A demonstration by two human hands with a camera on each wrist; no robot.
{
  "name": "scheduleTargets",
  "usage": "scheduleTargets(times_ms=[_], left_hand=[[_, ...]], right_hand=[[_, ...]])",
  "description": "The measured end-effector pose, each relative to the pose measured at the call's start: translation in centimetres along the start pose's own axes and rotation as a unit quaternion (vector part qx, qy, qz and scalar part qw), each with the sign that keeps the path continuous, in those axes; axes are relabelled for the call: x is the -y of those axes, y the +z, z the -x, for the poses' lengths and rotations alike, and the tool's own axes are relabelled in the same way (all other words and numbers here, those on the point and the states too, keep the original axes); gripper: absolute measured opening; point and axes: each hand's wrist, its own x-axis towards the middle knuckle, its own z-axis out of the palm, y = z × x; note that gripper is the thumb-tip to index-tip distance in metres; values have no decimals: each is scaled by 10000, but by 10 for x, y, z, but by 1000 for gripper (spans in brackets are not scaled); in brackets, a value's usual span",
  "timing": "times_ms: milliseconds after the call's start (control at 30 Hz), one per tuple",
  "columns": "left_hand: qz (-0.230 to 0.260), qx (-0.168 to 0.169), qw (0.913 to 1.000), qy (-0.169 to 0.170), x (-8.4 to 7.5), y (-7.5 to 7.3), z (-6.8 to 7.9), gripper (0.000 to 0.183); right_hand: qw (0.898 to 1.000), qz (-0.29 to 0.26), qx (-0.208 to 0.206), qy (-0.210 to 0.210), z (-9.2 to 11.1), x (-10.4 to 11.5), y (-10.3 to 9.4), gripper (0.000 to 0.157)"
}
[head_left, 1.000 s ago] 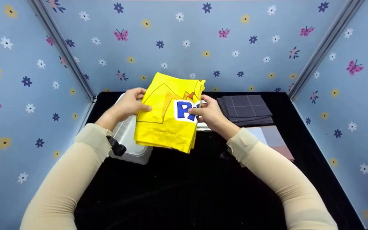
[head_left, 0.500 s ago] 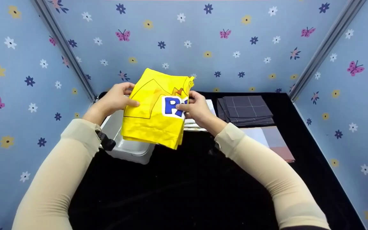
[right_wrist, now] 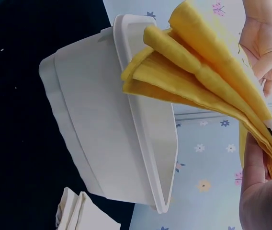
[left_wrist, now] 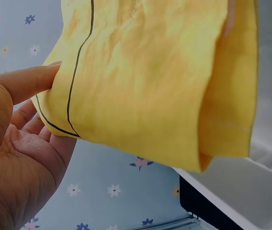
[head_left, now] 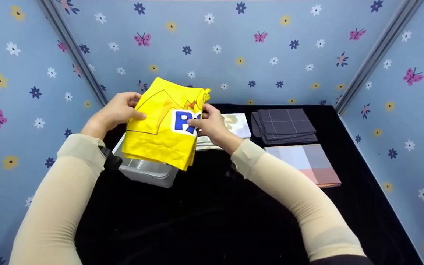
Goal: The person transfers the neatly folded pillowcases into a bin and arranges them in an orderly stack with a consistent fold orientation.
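Note:
A folded yellow cloth (head_left: 153, 143) with blue letters and line drawings is held up between both hands in the head view. My left hand (head_left: 118, 108) pinches its left edge, thumb in front and fingers behind. At the opposite edge my right hand (head_left: 212, 123) grips the layers beside the lettering. Below the cloth stands a white plastic bin (head_left: 153, 173), partly hidden by it. The right wrist view shows the cloth's several folded layers (right_wrist: 188, 72) overlapping the rim of the bin (right_wrist: 102, 115).
Right of the bin lies a pale patterned folded cloth (head_left: 239, 127), partly behind the right hand. Farther right are a stack of dark checked cloths (head_left: 285, 125) and a plaid folded cloth (head_left: 318, 165). All rest on a black table (head_left: 197, 221) with flowered walls around it.
Both hands have carried the yellow cloth to the left, over the white bin. More of the pale patterned cloth now shows.

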Motion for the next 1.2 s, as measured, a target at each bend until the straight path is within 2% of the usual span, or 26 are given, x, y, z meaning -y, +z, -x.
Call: scheduleTargets(times_ms=[233, 467, 833, 1000, 1200], left_hand=[[-71, 14, 9999, -80, 11, -10, 2, 61], [-333, 3, 9994, -107, 23, -16, 2, 59], [-608, -56, 9980, -181, 28, -26, 3, 60], [-701, 37, 9971, -299, 35, -31, 4, 61], [-618, 134, 9972, -401, 48, -31, 2, 63]], right_hand=[[9999, -13, 91, -40, -5, -4, 16, 45], [9998, 69, 169, 119, -11, -11, 29, 44], [9997, 1, 73, 220, -21, -18, 43, 43], [9992, 49, 166, 368, -23, -24, 50, 48], [9988, -15, 282, 411, -28, -33, 53, 46]])
